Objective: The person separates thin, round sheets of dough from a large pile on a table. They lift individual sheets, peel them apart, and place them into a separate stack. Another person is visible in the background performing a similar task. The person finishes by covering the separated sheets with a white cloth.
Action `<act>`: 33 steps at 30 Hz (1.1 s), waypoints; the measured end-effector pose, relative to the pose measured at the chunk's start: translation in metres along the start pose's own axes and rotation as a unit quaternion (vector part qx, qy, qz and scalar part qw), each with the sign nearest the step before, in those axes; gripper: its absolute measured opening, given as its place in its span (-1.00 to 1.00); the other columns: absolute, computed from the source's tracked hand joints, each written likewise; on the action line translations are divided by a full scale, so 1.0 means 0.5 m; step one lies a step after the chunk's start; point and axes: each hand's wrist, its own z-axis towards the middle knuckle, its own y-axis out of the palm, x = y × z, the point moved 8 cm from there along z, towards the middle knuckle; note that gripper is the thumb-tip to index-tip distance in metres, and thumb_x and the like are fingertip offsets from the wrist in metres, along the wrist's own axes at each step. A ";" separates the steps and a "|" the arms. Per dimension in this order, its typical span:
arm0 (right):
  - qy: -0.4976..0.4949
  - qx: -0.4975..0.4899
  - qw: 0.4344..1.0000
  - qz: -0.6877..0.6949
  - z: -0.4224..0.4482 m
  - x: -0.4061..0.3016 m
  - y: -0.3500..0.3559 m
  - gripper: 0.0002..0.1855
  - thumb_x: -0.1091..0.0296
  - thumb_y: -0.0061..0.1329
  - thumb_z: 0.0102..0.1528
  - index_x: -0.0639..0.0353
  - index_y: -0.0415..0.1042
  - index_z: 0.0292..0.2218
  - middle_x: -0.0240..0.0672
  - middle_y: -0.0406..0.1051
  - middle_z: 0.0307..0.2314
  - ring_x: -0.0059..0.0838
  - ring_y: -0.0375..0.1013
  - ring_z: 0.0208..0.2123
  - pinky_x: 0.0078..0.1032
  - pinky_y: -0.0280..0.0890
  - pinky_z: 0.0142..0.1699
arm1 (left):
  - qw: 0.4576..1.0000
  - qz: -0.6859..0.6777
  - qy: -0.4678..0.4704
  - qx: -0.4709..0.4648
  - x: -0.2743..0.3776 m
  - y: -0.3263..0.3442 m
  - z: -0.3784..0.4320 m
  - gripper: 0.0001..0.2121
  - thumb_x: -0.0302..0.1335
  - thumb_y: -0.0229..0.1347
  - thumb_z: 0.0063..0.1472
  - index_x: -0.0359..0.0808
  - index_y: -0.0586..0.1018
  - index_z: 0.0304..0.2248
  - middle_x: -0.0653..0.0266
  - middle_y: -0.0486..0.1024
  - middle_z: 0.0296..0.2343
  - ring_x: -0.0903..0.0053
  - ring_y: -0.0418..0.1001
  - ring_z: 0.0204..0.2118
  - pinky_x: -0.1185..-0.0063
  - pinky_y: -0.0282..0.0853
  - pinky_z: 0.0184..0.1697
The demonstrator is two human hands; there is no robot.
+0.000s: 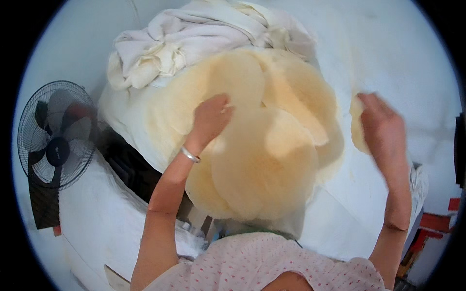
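Note:
Several thin, round, pale-yellow flatbread-like sheets (269, 160) overlap on a white cloth in front of me. My left hand (214, 111), with a silver bangle at the wrist, is over the pile with its fingers bent together; whether it pinches a sheet's edge cannot be told. My right hand (382, 122) is blurred, to the right of the pile, and its fingers are closed on a pale-yellow round sheet (357, 127). Most of that sheet is hidden behind the hand.
Bunched white and cream cloth (204, 34) lies beyond the pile. A caged electric fan (57, 151) stands at the left, beside a dark gap (127, 167). White cloth (338, 218) spreads at the right, with red and white items (433, 222) past its edge.

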 end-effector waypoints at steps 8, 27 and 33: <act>-0.200 -0.365 0.889 0.191 -0.059 -0.209 0.268 -0.76 0.32 -0.02 0.01 0.21 0.34 -0.28 -0.24 0.34 -0.45 -0.26 0.39 -0.36 -0.34 0.31 -0.35 | 0.969 -0.116 -0.149 0.158 -0.401 -0.106 0.254 -0.79 -0.38 0.07 0.06 -0.41 0.56 -0.50 0.08 0.50 -0.62 0.44 0.46 -0.57 0.50 0.34 -0.45; 0.274 -0.228 0.793 0.494 0.009 -0.028 0.468 -0.84 0.53 -0.08 0.13 0.32 0.45 -0.23 -0.32 0.48 -0.45 -0.66 0.41 -0.51 -0.68 0.33 -0.40 | 0.896 -0.147 -0.334 0.254 -0.952 -0.396 0.279 -0.42 -0.38 0.22 -0.13 -0.52 0.38 -0.09 0.12 0.48 -0.28 0.34 0.43 -0.17 0.52 0.31 -0.09; 0.238 -0.087 0.808 0.533 0.219 0.028 0.510 -0.82 0.42 -0.12 0.19 0.27 0.42 -0.19 -0.40 0.45 -0.43 -0.70 0.33 -0.51 -0.69 0.28 -0.43 | 0.873 -0.362 -0.233 0.229 -0.694 -0.523 -0.005 -0.64 -0.65 -0.05 -0.06 -0.41 0.47 -0.18 0.32 0.46 -0.36 0.61 0.40 -0.28 0.65 0.31 -0.16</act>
